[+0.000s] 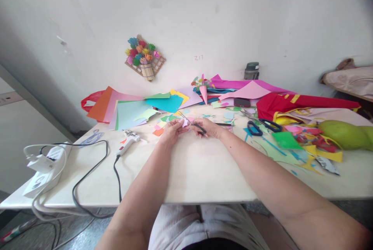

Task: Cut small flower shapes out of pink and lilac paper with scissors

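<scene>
Now then, the right hand (206,127) was curled round black-handled scissors (199,129), and the left hand (173,130) pinched a lilac paper piece (185,122) beside the blades. Short snips, turning paper rather than scissors, probably suited it best. Beyond both hands stood a pink paper cone (204,94).

Tabletop (205,176) lies open between the forearms (152,176); a glue gun (127,145) obstructs leftward.

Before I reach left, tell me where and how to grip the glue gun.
Likely best: grip the glue gun by its handle, from the table's near edge; the handle slants that way, the cord trails from its end, and the gun's head lies farther off.
</scene>
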Tool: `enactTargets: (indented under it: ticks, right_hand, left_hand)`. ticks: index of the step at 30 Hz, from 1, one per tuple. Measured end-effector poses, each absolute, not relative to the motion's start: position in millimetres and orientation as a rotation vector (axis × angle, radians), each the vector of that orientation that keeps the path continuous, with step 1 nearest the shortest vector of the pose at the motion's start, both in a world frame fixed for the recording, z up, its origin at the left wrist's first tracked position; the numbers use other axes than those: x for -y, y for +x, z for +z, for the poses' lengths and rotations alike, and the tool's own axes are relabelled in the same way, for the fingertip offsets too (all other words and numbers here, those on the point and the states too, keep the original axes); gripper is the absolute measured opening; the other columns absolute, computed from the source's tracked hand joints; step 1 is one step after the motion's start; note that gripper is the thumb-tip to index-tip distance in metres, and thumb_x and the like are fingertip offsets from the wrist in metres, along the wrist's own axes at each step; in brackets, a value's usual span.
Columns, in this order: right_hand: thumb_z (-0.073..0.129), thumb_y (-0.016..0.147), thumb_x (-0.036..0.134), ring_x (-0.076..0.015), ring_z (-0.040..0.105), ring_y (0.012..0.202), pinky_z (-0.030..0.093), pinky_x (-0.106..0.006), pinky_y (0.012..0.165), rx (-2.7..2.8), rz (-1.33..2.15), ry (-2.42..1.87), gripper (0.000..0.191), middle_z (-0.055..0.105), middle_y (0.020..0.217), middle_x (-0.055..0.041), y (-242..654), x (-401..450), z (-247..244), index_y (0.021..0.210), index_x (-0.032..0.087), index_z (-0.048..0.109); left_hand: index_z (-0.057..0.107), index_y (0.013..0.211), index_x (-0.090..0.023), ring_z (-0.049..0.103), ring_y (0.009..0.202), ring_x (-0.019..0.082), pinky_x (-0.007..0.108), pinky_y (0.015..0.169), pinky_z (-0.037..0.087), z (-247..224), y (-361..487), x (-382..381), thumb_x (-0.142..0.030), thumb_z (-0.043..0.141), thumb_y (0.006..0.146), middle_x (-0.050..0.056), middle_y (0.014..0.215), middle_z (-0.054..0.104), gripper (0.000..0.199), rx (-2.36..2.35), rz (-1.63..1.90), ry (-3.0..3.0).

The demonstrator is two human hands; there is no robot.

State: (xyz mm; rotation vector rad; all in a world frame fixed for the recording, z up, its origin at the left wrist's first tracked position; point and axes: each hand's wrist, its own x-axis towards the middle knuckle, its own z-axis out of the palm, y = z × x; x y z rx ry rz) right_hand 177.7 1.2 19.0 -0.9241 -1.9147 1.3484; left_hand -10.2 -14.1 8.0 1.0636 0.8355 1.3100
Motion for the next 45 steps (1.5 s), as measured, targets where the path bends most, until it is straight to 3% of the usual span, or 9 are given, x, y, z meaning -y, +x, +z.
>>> enactTargets:
  ticks: [13, 23, 45]
  right_hand:
    - [0.067, 0.08, 0.038, -0.0063, 0.048, 0.034, 0.025, -0.016, 0.027, 1.908, 1.336, -0.948, 0.024, 0.056, 0.051, 0.0054, 176.3, -1.6, 17.7, 0.08, 0.015, 0.059]
    - [0.067, 0.079, 0.037, -0.0061, 0.047, 0.033, 0.025, -0.016, 0.028, 1.901, 1.343, -0.948, 0.023, 0.054, 0.049, 0.0055, 175.9, -1.9, 17.8, 0.078, 0.016, 0.058]
    - [0.066, 0.081, 0.04, -0.0065, 0.049, 0.033, 0.027, -0.015, 0.026, 1.905, 1.361, -0.948, 0.025, 0.055, 0.051, 0.0059, 176.7, -2.2, 15.9, 0.085, 0.015, 0.06]
  left_hand:
    - [0.059, 0.069, -0.016, 0.067, 0.053, 0.014, 0.026, 0.06, 0.058, 10.3, -8.1, 16.7, -0.034, 0.088, 0.06, 0.001, 0.064, 0.07, 0.035, -0.838, 1.304, 1.049]
    - [0.062, 0.068, -0.015, 0.067, 0.055, 0.015, 0.031, 0.066, 0.059, 9.3, -9.0, 16.9, -0.035, 0.088, 0.061, 0.003, 0.063, 0.07, 0.034, -0.875, 1.296, 1.061]
    - [0.063, 0.069, -0.015, 0.067, 0.057, 0.015, 0.029, 0.065, 0.058, 9.3, -9.2, 16.7, -0.035, 0.089, 0.058, 0.003, 0.065, 0.07, 0.035, -0.884, 1.329, 1.057]
